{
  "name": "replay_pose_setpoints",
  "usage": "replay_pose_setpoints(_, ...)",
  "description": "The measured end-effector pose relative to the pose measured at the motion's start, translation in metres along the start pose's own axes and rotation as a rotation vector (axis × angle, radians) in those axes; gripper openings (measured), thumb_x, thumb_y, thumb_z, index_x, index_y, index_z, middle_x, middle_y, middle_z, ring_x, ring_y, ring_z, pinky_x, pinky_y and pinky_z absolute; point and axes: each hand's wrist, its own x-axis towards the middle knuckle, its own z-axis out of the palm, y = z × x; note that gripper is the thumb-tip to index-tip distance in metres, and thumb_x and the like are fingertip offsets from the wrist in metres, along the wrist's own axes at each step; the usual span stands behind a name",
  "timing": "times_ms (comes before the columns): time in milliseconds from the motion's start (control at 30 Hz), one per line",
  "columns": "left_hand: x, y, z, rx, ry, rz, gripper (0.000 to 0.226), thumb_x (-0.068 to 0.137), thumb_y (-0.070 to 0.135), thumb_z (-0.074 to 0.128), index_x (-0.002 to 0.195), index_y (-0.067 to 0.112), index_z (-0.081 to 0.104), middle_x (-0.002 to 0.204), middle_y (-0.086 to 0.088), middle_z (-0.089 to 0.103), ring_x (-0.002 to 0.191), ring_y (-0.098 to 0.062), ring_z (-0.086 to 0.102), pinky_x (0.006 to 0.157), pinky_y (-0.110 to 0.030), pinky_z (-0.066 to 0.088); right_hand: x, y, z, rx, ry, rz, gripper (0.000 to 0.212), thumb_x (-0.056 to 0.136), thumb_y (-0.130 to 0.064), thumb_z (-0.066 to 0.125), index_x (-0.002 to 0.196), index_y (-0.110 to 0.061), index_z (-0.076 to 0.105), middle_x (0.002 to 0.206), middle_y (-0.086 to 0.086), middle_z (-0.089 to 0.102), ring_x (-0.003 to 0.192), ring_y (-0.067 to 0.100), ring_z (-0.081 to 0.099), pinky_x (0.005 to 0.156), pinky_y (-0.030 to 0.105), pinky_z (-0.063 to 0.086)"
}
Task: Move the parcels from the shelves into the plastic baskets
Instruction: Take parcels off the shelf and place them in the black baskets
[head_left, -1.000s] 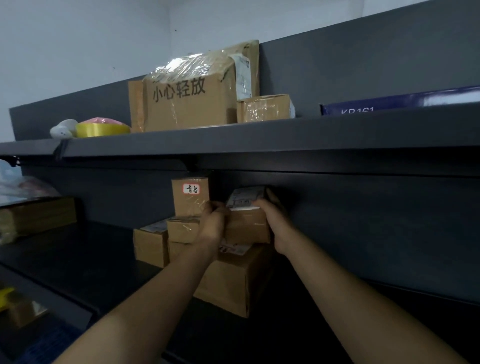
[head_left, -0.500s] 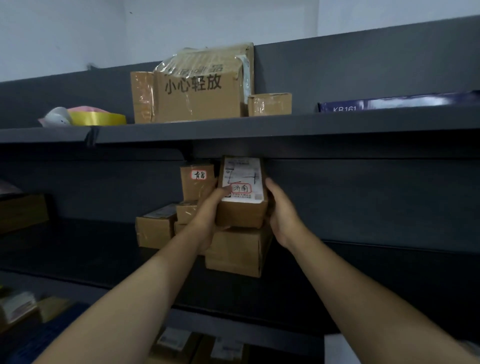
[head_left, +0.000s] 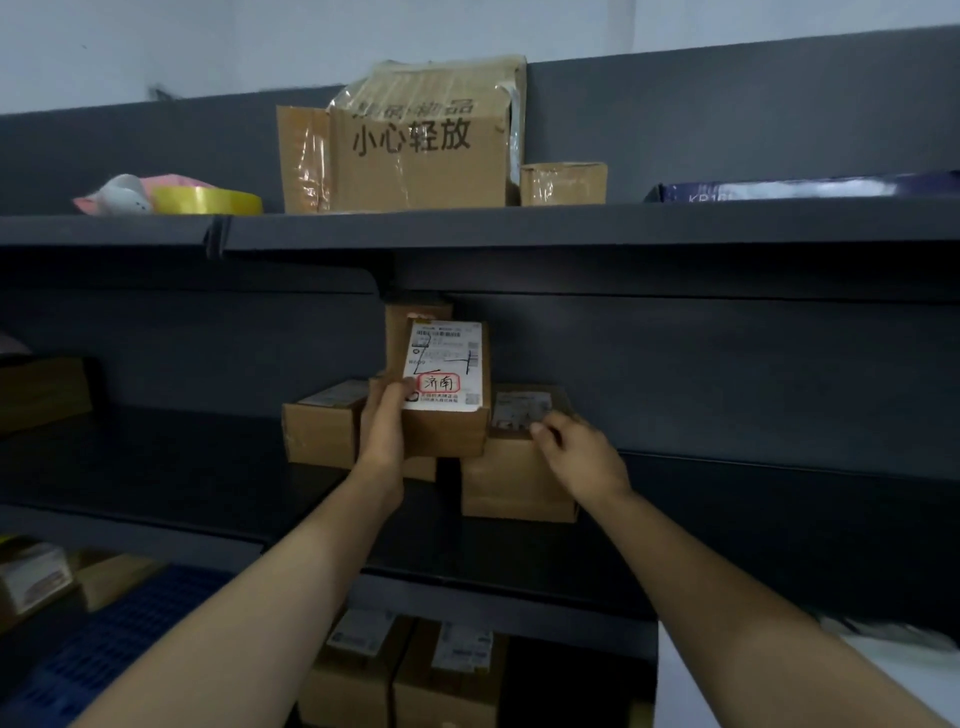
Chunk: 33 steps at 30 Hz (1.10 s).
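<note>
Centrally, left hand (head_left: 387, 431) grips labelled parcel (head_left: 447, 384), upright before middle shelf (head_left: 156, 467); right hand (head_left: 579, 454) loosely curled, holding nothing, fingertips at top of larger box (head_left: 519, 483) just right of it; blue basket (head_left: 104, 649) lower left.

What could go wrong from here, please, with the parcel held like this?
The left hand alone grips the parcel by one side, so it might slip. The right hand touches the large box; dragging it out one-handed could knock the small boxes beside it.
</note>
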Motion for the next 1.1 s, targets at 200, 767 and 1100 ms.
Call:
replay_pose_setpoints(200, -0.009, -0.023, 0.034, -0.157, -0.104, -0.115, 0.019, 0.089, 0.037, 0.056, 0.103, 0.026, 0.061, 0.101, 0.0, 0.069, 0.102, -0.019, 0.062, 0.095, -0.042, 0.047, -0.023, 0.028, -0.032, -0.078, 0.183, 0.044, 0.017, 0.094, -0.028, 0.049, 0.101, -0.019, 0.061, 0.094, 0.001, 0.062, 0.084, 0.021, 0.059, 0.061, 0.028, 0.042)
replay_pose_setpoints(767, 0.001, -0.052, 0.063, -0.41, -0.113, -0.232, 0.051, 0.086, 0.052, 0.048, 0.132, 0.031, 0.045, 0.127, -0.007, 0.054, 0.117, -0.031, 0.051, 0.093, -0.065, 0.042, 0.01, 0.074, -0.047, 1.059, -0.228, 0.679, 0.049, 0.082, -0.047, 0.067, 0.12, -0.016, 0.06, 0.112, 0.013, 0.066, 0.104, 0.03, 0.062, 0.095, 0.047, 0.049)
replay_pose_setpoints(1100, -0.046, -0.06, 0.104, -0.299, -0.394, -0.278, 0.05, 0.087, 0.055, 0.045, 0.128, 0.027, 0.053, 0.126, -0.01, 0.06, 0.116, -0.03, 0.057, 0.089, -0.059, 0.048, -0.035, 0.098, -0.092, 1.061, 0.105, 0.666, 0.052, 0.073, -0.044, 0.064, 0.121, -0.021, 0.06, 0.112, 0.011, 0.065, 0.098, 0.027, 0.062, 0.081, 0.041, 0.054)
